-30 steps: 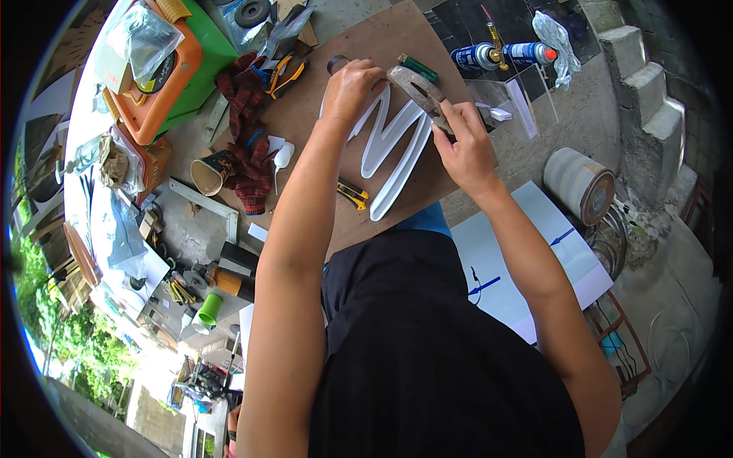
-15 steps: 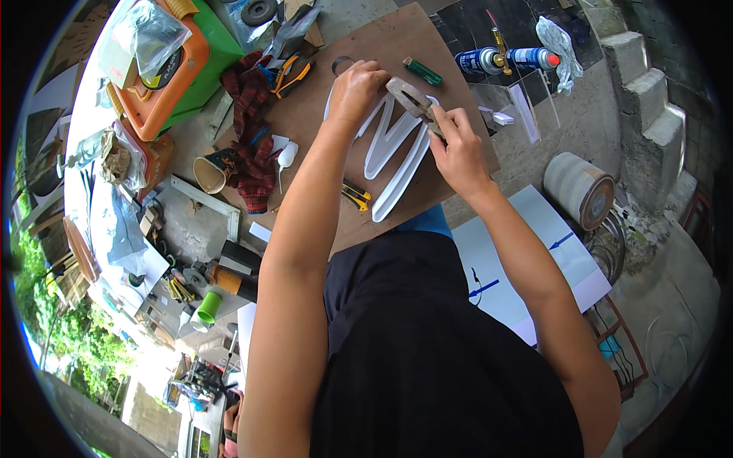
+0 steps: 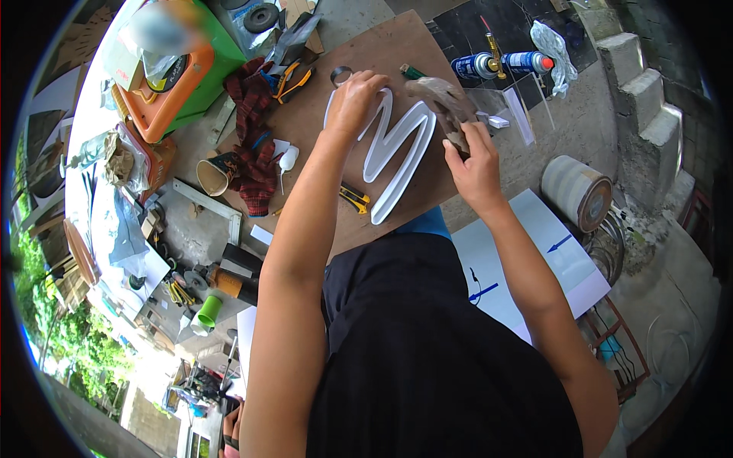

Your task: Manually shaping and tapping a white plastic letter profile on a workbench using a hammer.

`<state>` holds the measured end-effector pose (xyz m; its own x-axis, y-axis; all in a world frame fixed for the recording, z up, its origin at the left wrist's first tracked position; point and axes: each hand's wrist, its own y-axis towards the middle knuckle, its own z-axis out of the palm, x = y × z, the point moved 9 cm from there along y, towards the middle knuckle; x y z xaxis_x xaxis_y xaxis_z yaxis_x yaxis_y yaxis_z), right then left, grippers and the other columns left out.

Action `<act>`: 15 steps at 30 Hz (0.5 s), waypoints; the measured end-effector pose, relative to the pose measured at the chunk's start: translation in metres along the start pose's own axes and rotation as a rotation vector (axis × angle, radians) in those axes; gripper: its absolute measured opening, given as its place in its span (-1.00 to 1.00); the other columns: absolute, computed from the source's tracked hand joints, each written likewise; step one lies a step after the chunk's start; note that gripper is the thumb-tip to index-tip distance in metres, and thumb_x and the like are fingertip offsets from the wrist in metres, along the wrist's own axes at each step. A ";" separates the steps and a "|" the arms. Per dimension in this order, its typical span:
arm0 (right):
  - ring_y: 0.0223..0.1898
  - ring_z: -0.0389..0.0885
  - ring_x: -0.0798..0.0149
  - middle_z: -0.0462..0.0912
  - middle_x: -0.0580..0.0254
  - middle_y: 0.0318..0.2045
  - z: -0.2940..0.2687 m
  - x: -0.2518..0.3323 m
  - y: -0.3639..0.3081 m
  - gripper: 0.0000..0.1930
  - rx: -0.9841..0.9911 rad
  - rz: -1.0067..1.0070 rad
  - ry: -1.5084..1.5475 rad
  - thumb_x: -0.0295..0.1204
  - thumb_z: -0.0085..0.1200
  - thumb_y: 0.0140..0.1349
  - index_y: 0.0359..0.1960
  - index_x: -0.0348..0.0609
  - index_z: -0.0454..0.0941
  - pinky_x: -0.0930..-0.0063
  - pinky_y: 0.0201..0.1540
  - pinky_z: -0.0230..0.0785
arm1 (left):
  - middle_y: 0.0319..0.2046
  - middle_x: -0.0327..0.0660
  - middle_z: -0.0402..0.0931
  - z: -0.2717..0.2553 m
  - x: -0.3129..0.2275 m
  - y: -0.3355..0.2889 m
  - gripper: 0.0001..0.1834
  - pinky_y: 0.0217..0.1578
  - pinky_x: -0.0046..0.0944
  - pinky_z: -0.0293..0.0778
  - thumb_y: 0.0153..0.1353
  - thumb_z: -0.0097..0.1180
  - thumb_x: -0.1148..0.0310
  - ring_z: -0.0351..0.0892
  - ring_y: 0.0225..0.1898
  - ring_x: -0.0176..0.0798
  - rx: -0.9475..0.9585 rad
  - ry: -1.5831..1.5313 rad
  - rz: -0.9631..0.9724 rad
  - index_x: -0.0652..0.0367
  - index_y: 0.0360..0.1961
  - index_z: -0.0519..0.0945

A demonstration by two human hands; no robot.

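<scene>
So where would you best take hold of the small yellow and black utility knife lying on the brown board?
Grip the yellow and black utility knife across the middle of its handle, coming straight down from above. It lies flat and apart on the brown board, left of the white zigzag letter shape that the left hand presses; its long sides look free.

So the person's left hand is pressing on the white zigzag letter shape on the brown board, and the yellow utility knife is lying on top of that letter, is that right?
Not quite. In the head view the left hand does rest on the white zigzag letter shape on the brown board, but the yellow utility knife lies on the board beside the letter, to its left, not on top of it.
</scene>
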<state>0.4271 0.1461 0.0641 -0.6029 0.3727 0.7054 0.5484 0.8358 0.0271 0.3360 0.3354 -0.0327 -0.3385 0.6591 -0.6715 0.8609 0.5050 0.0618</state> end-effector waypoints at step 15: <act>-0.46 0.65 0.31 0.65 0.14 -0.35 0.014 -0.120 -0.109 -0.63 0.058 0.685 0.237 -0.46 0.27 0.29 0.08 -0.31 0.50 0.35 -0.36 0.51 | -0.24 -0.02 0.71 -0.035 0.010 -0.063 -0.81 -0.21 -0.17 0.61 0.28 0.20 0.58 0.74 -0.27 -0.06 -0.255 -0.220 -0.313 0.24 -0.11 0.71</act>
<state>0.4312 0.0158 -0.0329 0.0102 0.7286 0.6849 0.7221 0.4684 -0.5091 0.2653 0.3298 -0.0173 -0.4549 0.3333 -0.8258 0.5999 0.8000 -0.0076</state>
